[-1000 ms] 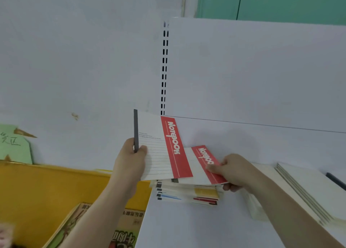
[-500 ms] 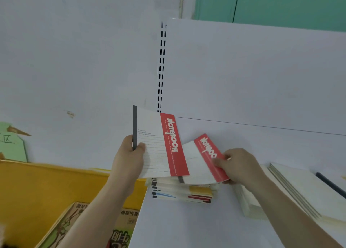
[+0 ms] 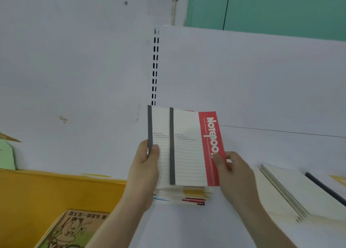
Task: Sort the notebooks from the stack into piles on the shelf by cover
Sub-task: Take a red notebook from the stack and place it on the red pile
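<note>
Far left, a pale green card (image 3: 6,154) leans against the white wall, its writing cut off by the frame; below it runs a glossy yellow bin (image 3: 56,193) holding a booklet (image 3: 74,231) with a cartoon figure and a line of Chinese characters seen upside down, too blurred to read. The left hand (image 3: 144,174) grips the rear notebook (image 3: 159,145) by its dark grey spine, thumb pressed on the lined white cover, the other fingers curled behind and out of sight. Overlapping it on the right is the front notebook (image 3: 189,150), same flat card cover: grey spine strip, small print I cannot make out, ruled lines, and a red band reading "Notebook" in white, its last letter hidden by the right hand (image 3: 234,174), which pinches that red edge with its thumb on top. Both are held upright just above the stack (image 3: 185,197), a squat pile of thin notebooks showing yellow, red and blue edge markings, lying on the smooth white shelf (image 3: 187,229). Behind rises a slotted upright (image 3: 155,68). Further right a cream pile (image 3: 288,193) of plain covers lies flat on the shelf, with a dark spine (image 3: 325,188) beside it
</note>
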